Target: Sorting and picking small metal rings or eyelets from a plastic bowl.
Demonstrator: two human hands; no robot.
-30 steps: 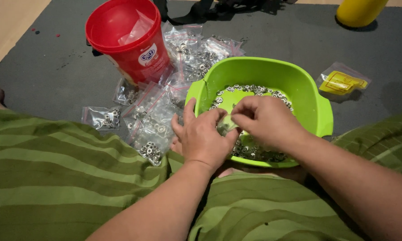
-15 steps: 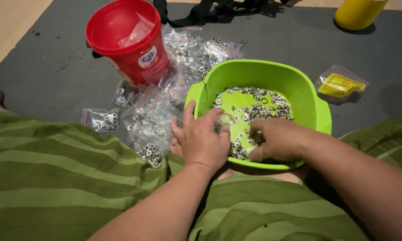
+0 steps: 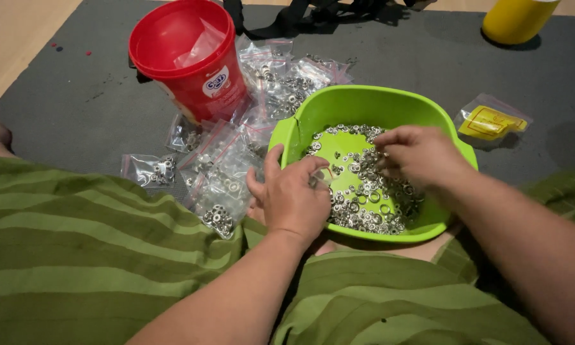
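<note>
Green basin (image 3: 364,105): sat on lap, holding loose silver washers (image 3: 364,201). Left hand (image 3: 294,195) gripped its near rim, steadying it, fingers curled. Right hand (image 3: 418,153) inside, fingertips pinched among washers; contents unclear. Bagged washers (image 3: 220,185) and red bucket (image 3: 185,57) lay left of basin on grey mat (image 3: 76,96).

Grey mat (image 3: 96,96): red bucket (image 3: 188,57), small bags (image 3: 226,172), green basin (image 3: 370,105).
</note>
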